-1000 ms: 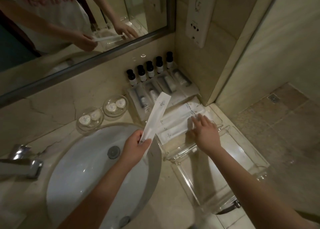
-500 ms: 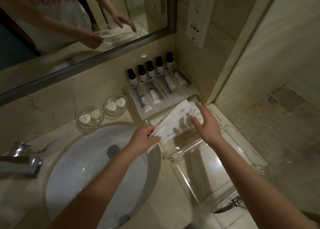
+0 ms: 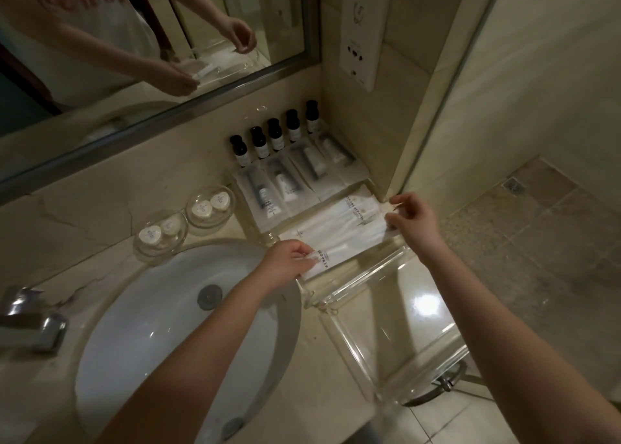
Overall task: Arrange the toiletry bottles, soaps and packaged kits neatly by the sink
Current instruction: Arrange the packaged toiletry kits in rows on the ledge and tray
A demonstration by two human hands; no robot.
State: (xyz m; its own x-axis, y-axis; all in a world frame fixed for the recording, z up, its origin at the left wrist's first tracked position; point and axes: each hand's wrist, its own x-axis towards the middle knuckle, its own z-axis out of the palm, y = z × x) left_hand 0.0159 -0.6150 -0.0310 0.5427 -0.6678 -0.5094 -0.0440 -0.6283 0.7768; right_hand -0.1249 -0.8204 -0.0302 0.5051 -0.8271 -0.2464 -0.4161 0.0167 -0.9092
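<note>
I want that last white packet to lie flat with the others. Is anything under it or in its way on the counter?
Nothing visible blocks it. The white packet, held at its ends by the left hand and right hand, already lies against the other white packets, just behind the clear tray.

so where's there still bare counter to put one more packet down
Bare counter lies between the sink basin and the clear tray; the tray's near part also looks empty. The far corner is crowded: bottles, clear kits and white packets under the left hand and right hand.
</note>
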